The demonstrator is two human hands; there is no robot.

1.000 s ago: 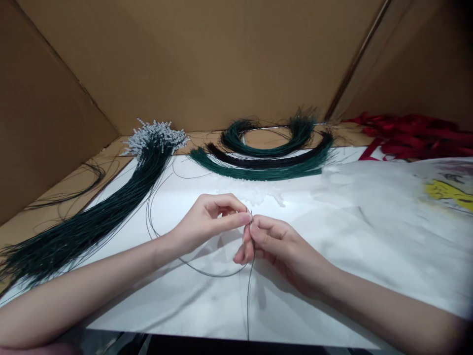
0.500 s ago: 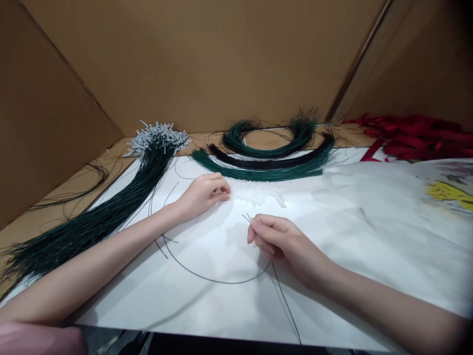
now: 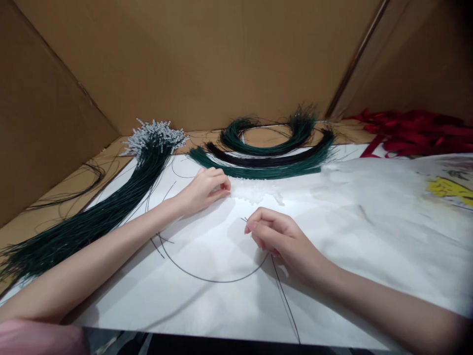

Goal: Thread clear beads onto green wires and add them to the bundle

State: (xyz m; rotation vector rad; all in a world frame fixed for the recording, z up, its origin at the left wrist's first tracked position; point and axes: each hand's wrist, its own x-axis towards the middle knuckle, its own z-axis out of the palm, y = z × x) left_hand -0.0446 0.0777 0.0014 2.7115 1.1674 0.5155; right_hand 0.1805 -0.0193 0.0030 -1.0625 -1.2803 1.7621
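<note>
My left hand (image 3: 207,190) rests at the left edge of a pile of small white beads (image 3: 255,190), thumb and fingertips pinched together. Anything between those fingertips is too small to make out. Nearer to me and to the right, my right hand (image 3: 277,231) is closed in a pinch on thin dark wires (image 3: 286,298). Short wire tips stick out past its fingertips, and long ends run down to the front edge of the white board. A curved wire (image 3: 221,281) arcs over the board from under my right hand to my left forearm.
A bundle of dark green wires tipped with white beads (image 3: 155,138) lies at the left. Behind the pile are curved bundles of green wire (image 3: 258,171) and black wire (image 3: 254,160). Red ribbon (image 3: 417,133) and a plastic sheet (image 3: 402,217) lie right. Cardboard walls (image 3: 207,64) stand behind.
My right hand has moved slightly up and left towards the beads, with the wires still in it. The left hand stays at the pile, its pinch nearly the same.
</note>
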